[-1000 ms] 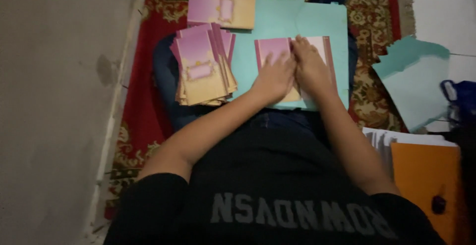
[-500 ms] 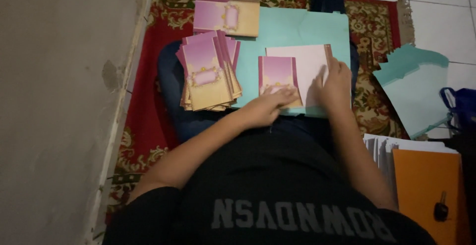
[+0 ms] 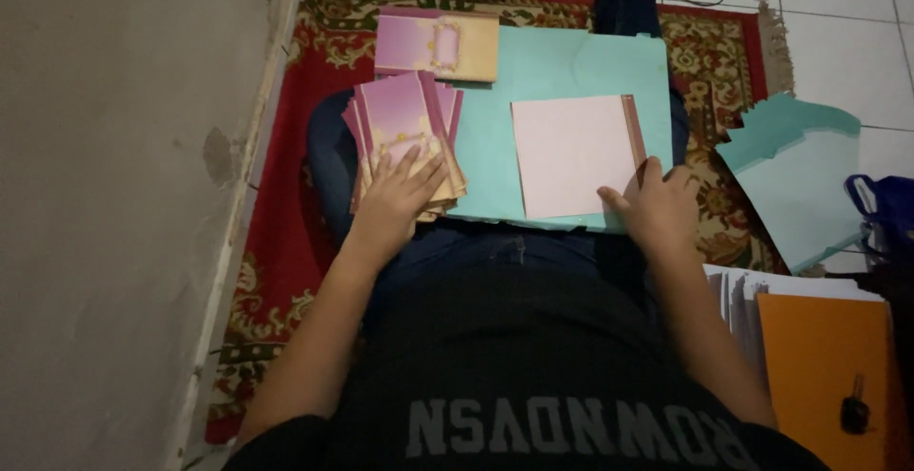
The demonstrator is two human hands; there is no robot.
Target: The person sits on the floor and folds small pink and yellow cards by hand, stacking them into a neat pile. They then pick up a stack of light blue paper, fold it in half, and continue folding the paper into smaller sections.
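Card stack: a fanned pile of purple-and-gold cards sits on the person's left thigh, right off the left edge of the teal sheet and overlapping it a bit. Top card has a gold frame in the middle.
Left hand: the left hand lies flat on the near end of that stack, fingers spread out and pressing on the top card, not curled around anything.
Pink sheet: a plain pale pink sheet lies face down on the teal sheet, toward its right side, with a dark strip running down its right edge.
Right hand: the right hand rests at the near right corner of the pink sheet, fingers loosely open, thumb tip touching the sheet's near edge. Looks like it's just pinning it there, not gripping.
Teal sheet: a big teal board lies across the lap as the work surface, its far edge reaching toward the knees.
Far card: 1 more purple-and-gold card lies opened flat at the far left corner of the teal sheet, partly on the rug.
Rug: a red patterned rug is under everything, next to a bare grey wall on the left.
Right side stuff: more teal sheets on the tiled floor, and an orange folder with a small dark key on it.
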